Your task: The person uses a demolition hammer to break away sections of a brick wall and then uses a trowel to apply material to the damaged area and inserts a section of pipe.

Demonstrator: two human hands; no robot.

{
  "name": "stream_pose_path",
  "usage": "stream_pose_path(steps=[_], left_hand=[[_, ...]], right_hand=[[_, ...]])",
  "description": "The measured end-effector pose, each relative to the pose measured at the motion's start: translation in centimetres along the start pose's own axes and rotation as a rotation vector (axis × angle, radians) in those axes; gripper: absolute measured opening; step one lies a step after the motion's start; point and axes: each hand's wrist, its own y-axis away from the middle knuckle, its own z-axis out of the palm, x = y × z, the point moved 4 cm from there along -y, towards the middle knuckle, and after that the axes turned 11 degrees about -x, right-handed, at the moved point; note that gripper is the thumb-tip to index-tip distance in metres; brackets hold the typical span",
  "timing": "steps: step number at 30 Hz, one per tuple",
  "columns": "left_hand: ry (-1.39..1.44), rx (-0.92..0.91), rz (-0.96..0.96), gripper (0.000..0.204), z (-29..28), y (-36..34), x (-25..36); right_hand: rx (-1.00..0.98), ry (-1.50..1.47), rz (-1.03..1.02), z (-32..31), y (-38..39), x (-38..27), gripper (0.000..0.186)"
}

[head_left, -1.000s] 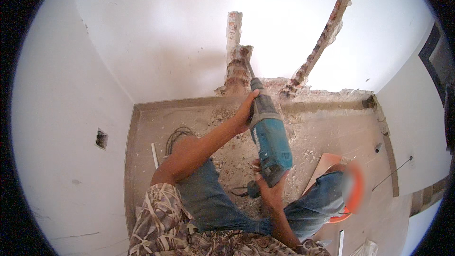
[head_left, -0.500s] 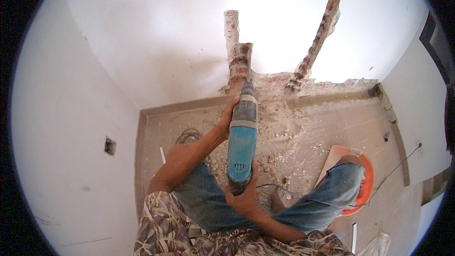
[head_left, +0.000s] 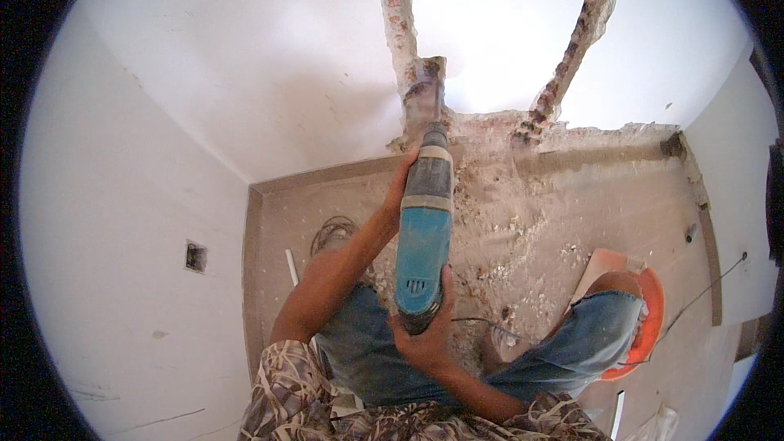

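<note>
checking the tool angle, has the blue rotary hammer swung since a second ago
Yes. The blue rotary hammer has swung from slanting rightward to nearly straight, its nose now in line with the chased groove in the wall.

The drill (head_left: pixel 425 237) is filling the space between both hands, its tip pressing into the cut channel (head_left: pixel 416 73) in the wall (head_left: pixel 269 57), so nothing is passing ahead of the front grip. Rubble (head_left: pixel 498 229) is covering the floor just right of the grip. The raised knee (head_left: pixel 600 327) and an orange bucket (head_left: pixel 649 318) are blocking the way further right. Left of the left hand (head_left: pixel 400 192), open floor is lying bare up to a cable coil (head_left: pixel 333 233) and the side wall (head_left: pixel 122 237). The right hand (head_left: pixel 425 335) is sitting close above the lap.
</note>
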Motion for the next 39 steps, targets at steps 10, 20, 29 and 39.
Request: stream_pose_path(steps=[10, 20, 29, 39], left_hand=[[-0.19, 0.168, 0.068, 0.063, 3.7, -3.4, 0.8], [-0.183, 0.163, 0.0, 0.069, 2.8, -2.2, -0.2], [-0.165, 0.149, -0.05, 0.068, 2.6, 2.2, -1.6], [-0.143, 0.003, -0.029, 0.062, 2.5, 2.0, -1.3]], right_hand=[[0.08, -0.191, 0.035, -5.5, -2.7, -1.3, 0.1], [0.086, -0.434, 0.128, -5.2, 0.2, 2.0, 0.06], [0.031, -0.125, 0.105, -2.0, 3.7, 3.7, 0.096], [0.062, -0.059, 0.039, -0.6, 1.6, -2.1, 0.1]])
